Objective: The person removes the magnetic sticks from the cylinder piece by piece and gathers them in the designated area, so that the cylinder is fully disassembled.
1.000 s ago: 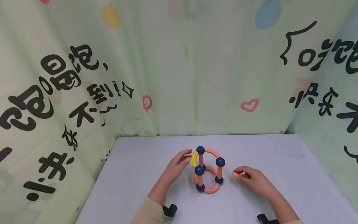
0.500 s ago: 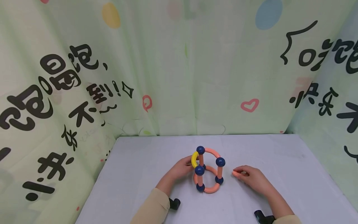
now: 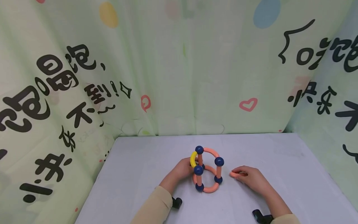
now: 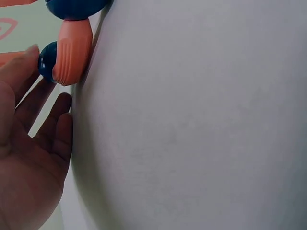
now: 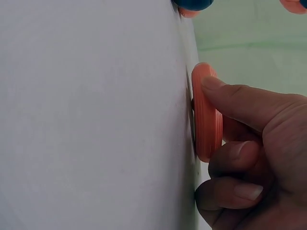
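Note:
A toy frame of magnetic balls and sticks [image 3: 219,172] stands upright on the table, with dark blue balls joined by orange posts and curved sticks. A yellow curved stick [image 3: 193,159] bridges two top balls on its left. My left hand [image 3: 183,169] holds the frame's left side; part of its fingers are hidden behind it. Up close in the left wrist view, the thumb and a finger meet a blue ball [image 4: 47,62]. To the right of the frame, apart from it, my right hand [image 3: 253,179] pinches an orange curved stick [image 5: 205,120] low over the table.
A pale cloth covers the table [image 3: 151,152]. Behind it and at both sides hangs a light green printed curtain [image 3: 179,77]. Black devices sit at the left wrist [image 3: 176,203] and the right wrist [image 3: 262,217].
My left hand has moved right and its fingers have gone from beside the frame to hold it. The right hand, with the orange curved stick, has shifted slightly left.

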